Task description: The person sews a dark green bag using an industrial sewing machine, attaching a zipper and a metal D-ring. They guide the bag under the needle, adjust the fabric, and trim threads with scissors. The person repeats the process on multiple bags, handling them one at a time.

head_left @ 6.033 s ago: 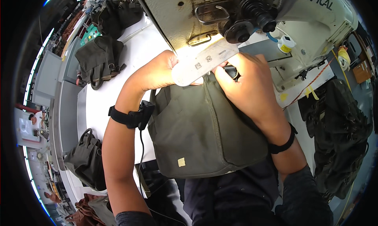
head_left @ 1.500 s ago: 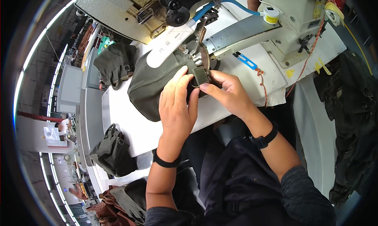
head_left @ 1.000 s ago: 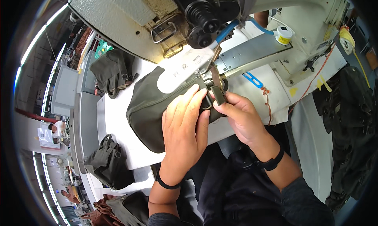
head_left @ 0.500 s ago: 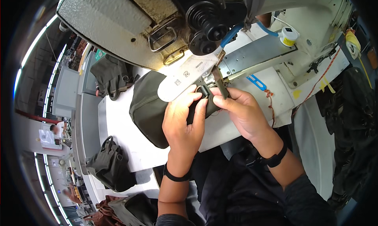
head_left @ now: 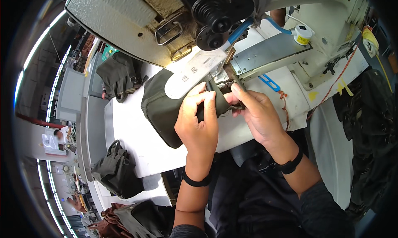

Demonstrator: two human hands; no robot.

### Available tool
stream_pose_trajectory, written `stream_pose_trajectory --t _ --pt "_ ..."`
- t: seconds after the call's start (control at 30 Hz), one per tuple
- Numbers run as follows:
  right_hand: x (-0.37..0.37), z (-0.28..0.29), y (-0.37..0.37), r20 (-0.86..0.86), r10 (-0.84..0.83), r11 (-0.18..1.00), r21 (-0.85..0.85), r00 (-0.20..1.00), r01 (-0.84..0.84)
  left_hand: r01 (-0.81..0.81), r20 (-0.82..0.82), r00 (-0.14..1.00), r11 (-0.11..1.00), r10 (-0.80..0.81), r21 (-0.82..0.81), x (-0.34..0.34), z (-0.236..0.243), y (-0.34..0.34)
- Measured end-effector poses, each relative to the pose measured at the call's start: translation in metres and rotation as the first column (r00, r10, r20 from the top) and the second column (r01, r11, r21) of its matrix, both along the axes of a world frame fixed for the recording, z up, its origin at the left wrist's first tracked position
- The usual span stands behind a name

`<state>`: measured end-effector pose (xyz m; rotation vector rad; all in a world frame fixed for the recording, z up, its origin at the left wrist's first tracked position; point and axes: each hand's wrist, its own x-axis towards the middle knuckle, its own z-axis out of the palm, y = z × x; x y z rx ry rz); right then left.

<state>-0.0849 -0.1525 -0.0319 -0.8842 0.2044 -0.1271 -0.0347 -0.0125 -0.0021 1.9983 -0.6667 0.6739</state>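
A dark olive fabric bag (head_left: pixel 161 109) lies on the white table, its upper right part under the needle area of a large sewing machine (head_left: pixel 120 26). My left hand (head_left: pixel 198 121) pinches a fold of the bag between thumb and fingers, just left of the machine's presser foot (head_left: pixel 222 77). My right hand (head_left: pixel 259 113) grips a dark strip at the bag's right edge, thumb on top and fingers curled beneath. A long white rounded plate (head_left: pixel 188 77) overhangs the bag and covers part of it. The needle itself is not visible.
A second dark bag (head_left: pixel 120 74) stands behind to the left, a third (head_left: pixel 118 171) nearer. Brown and grey bags (head_left: pixel 141 217) lie at lower left. A blue plastic tool (head_left: pixel 269 82) with a reddish cord rests right of the work. Dark bags (head_left: pixel 369 146) hang at far right.
The bag and my left hand have shifted slightly right. A dark ring fitting, seen before at my left fingertips, is now mostly hidden. My right thumb has moved up along the strip.
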Motion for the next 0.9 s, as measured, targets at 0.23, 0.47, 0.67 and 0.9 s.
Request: stream_pose_trajectory --t 0.23,0.47,0.67,0.9 --pt "0.006 0.010 -0.003 0.020 0.000 0.999 -0.041 1.000 0.001 -0.023 0.009 1.000 1.000 0.024 -0.010 0.012 -0.002 -0.001" --pt "0.008 0.025 -0.010 -0.008 -0.005 1.000 -0.009 1.000 0.005 -0.066 0.082 0.995 0.991 0.057 0.115 0.022 0.004 -0.004" --pt "0.002 0.016 -0.023 0.120 0.095 0.903 -0.428 0.988 -0.035 -0.043 0.069 0.997 0.995 0.037 0.093 0.024 -0.002 -0.004" --pt "0.012 -0.009 -0.018 0.330 0.083 0.809 -0.573 0.940 0.130 -0.023 0.131 0.991 0.990 0.005 0.139 0.025 0.005 -0.001"
